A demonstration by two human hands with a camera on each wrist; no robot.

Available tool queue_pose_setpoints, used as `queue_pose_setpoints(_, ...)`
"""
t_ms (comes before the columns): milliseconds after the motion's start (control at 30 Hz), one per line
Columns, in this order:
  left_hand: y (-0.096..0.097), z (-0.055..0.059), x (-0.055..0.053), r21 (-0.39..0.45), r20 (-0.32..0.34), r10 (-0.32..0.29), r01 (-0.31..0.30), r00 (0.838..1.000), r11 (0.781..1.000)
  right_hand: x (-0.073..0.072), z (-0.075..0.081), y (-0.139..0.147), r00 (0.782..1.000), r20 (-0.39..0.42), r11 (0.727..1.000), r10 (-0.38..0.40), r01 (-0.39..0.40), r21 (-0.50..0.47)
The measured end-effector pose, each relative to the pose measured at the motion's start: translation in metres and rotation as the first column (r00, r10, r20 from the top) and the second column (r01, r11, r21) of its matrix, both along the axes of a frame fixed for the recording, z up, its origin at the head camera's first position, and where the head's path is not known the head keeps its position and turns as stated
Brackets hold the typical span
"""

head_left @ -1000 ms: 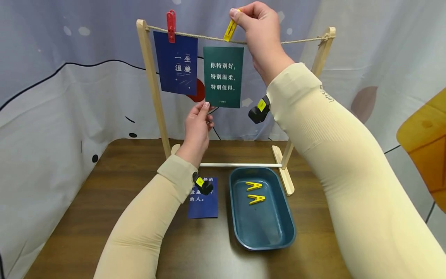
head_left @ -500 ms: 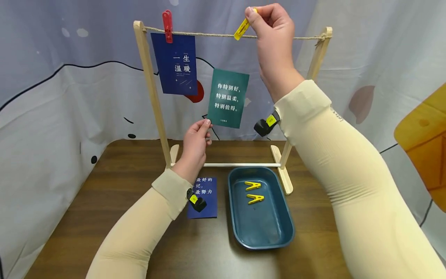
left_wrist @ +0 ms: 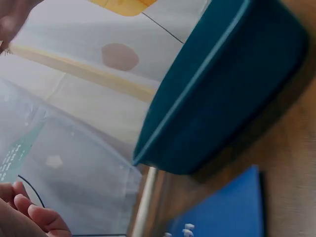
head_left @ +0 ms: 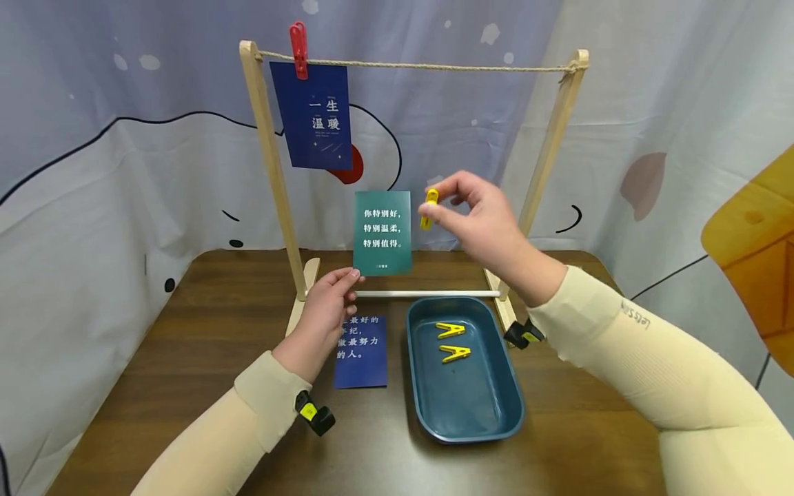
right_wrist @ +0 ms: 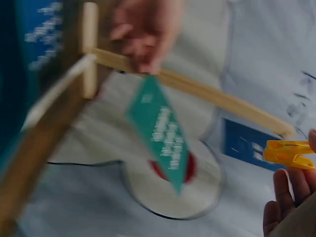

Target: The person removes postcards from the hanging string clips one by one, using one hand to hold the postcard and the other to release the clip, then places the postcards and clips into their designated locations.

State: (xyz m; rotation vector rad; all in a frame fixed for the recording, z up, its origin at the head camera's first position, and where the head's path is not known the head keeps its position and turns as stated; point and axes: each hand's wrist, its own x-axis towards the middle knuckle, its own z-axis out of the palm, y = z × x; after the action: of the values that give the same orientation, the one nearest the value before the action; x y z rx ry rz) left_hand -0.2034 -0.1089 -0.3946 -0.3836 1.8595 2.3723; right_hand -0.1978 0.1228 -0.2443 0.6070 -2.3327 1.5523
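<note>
My left hand [head_left: 325, 303] pinches a green card [head_left: 382, 231] with white writing by its lower left corner, holding it upright below the rope. To the right of the card, my right hand [head_left: 484, 217] pinches a yellow clothespin [head_left: 429, 209] between thumb and fingers. The clothespin is apart from the card in the head view. In the right wrist view the same clothespin [right_wrist: 289, 153] points away from the fingertips, and the green card [right_wrist: 160, 133] hangs blurred from the other hand. Above, a red clothespin [head_left: 299, 50] fastens a dark blue card [head_left: 315, 117] to the rope [head_left: 434, 67].
A wooden frame [head_left: 546, 155] carries the rope and has a white bar [head_left: 428, 294] low down. On the table [head_left: 186, 344] stands a blue-green tray [head_left: 465, 413] with two yellow clothespins [head_left: 455, 353] inside. A blue card [head_left: 362, 368] lies left of it.
Both hands have come down from the rope. My left hand lowered the green card, and my right hand brought the yellow clothespin down beside it. The hanging blue card stayed put.
</note>
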Motion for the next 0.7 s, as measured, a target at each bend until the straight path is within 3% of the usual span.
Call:
queue_pose_setpoints(100,-0.010,-0.011,0.010,-0.037,0.034,-0.017,0.019,0.999,0.999,0.010,-0.027,0.007,0.996,0.089,0.975,0.011,-0.030,0.221)
queue_pose_setpoints(267,-0.024,-0.032,0.029,-0.074,0.086,-0.049,0.055,0.995,0.996,0.016,-0.080,0.023,0.979,0.186,0.869,0.082,-0.162,0.468)
queue_pose_setpoints(500,-0.039,-0.050,0.052,-0.137,0.156,-0.109,0.131,0.982,0.982,0.027,-0.136,0.038,0.950,0.253,0.728,0.185,-0.305,0.614)
queue_pose_setpoints(700,-0.045,-0.061,0.068,-0.189,0.214,-0.155,0.197,0.964,0.962,0.038,-0.161,0.041,0.933,0.242,0.642,0.265,-0.358,0.678)
